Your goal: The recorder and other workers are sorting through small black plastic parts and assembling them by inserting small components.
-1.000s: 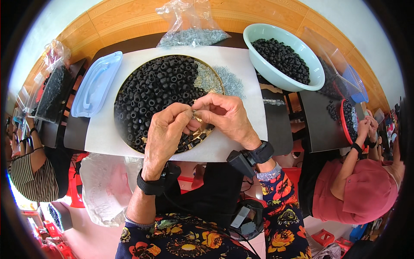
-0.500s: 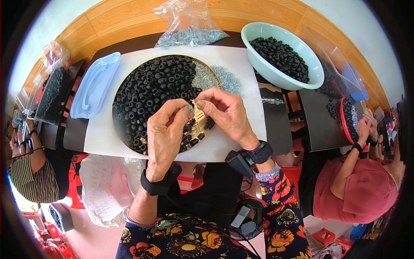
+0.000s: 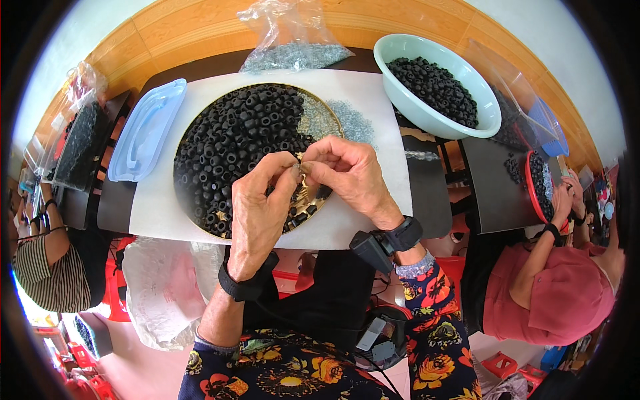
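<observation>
My left hand (image 3: 259,203) and my right hand (image 3: 353,175) are both pinched, and their fingertips meet over a round gold-coloured tray (image 3: 303,198). A small clear piece shows between my left finger and thumb half a second ago; now the fingertips mostly cover it. What my right fingertips pinch is too small and hidden to name. Under and beside my hands, many small black hollow caps (image 3: 233,133) fill most of the tray. Small clear pieces (image 3: 317,120) lie at its far right, with more clear pieces (image 3: 357,123) spilling onto the white sheet (image 3: 393,180).
A pale green basin (image 3: 437,123) of black caps stands at the back right. Behind the tray sits a clear bag (image 3: 293,57) of clear pieces; a blue lid (image 3: 147,130) lies left. Two people (image 3: 547,293) (image 3: 53,273) work at side tables. A white plastic bag (image 3: 163,290) hangs below.
My hands have come together: the left fingertips moved slightly right, and the right fingertips now touch them. The small clear piece is more covered. The tray appears unmoved.
</observation>
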Demonstrator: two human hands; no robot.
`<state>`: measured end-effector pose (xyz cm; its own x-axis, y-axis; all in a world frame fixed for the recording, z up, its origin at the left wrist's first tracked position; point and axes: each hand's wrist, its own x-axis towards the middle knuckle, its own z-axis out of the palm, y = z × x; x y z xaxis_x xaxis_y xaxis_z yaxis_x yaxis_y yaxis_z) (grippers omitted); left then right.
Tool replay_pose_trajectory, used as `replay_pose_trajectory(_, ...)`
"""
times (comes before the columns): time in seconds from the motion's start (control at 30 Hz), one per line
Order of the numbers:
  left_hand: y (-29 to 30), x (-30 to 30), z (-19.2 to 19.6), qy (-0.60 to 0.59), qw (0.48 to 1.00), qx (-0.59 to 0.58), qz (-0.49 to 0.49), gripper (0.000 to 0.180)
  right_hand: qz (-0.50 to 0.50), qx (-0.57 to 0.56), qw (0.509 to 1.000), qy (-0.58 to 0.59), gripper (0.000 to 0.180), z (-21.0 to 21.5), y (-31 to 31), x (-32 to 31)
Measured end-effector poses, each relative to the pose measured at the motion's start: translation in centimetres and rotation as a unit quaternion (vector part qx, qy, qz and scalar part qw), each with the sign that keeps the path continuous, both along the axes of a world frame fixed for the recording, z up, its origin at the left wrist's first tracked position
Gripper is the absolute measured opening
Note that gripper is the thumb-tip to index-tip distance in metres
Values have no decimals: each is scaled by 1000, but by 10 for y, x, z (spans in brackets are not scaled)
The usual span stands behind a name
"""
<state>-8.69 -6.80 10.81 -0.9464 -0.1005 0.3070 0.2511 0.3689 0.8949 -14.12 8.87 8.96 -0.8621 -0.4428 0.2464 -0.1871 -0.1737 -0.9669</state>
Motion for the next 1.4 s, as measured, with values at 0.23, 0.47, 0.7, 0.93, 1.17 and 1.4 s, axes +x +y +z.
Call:
replay_pose_trajectory(0.23,-4,-1,0,-2,1000,8,-11,12,7,-8,1000,-19,11,2,0,2)
replay_pose_trajectory(0.47,-5,3,-6,88,988,-130,-5,19,10,8,999,-45,12,1,-1,-1)
replay_pose_trajectory(0.7,-5,5,-6,114,974,-194,-8,22,21,-8,999,-37,14,-6,3,-3)
replay_pose_trajectory(0.93,-6,5,-6,119,975,-189,4,23,33,-42,998,-44,13,-8,1,-2)
replay_pose_trajectory(1.17,-4,5,-2,85,985,-148,-13,12,38,-53,997,-34,11,-5,1,-1)
replay_pose_trajectory(1.4,-10,2,2,-146,965,159,-151,21,14,-60,998,11,9,-9,-1,-2)
